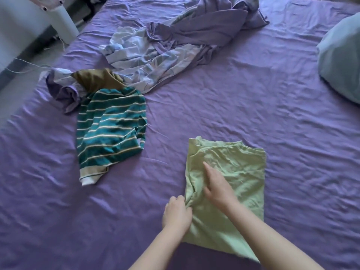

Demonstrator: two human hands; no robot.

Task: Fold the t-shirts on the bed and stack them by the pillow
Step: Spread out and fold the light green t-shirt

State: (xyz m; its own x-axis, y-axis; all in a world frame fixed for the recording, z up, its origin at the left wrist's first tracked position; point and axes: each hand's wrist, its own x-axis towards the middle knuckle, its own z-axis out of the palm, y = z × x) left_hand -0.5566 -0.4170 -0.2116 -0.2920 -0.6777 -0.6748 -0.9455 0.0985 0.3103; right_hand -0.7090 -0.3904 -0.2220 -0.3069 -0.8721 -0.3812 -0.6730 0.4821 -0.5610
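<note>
Single head-worn view, wide-angle, looking forward and down across the bed [233, 94] (close range; no second view).

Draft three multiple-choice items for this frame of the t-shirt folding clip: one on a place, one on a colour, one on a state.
1. Where is the pillow?
A. at the right edge of the bed
B. under the striped shirt
C. beside the left hand

2. What colour is the shirt under the hands?
A. brown
B. light green
C. white

3. What is the left hand doing?
A. lying flat on the sheet
B. gripping the shirt's left edge
C. holding the pillow

Answers:
1. A: the pillow lies at the right edge, far from the shirts.
2. B: the light green shirt lies partly folded under the hands; the teal striped shirt and brown shirt lie unfolded further left.
3. B: its fingers bunch the fabric, while the right hand rests flat on the shirt.
</note>
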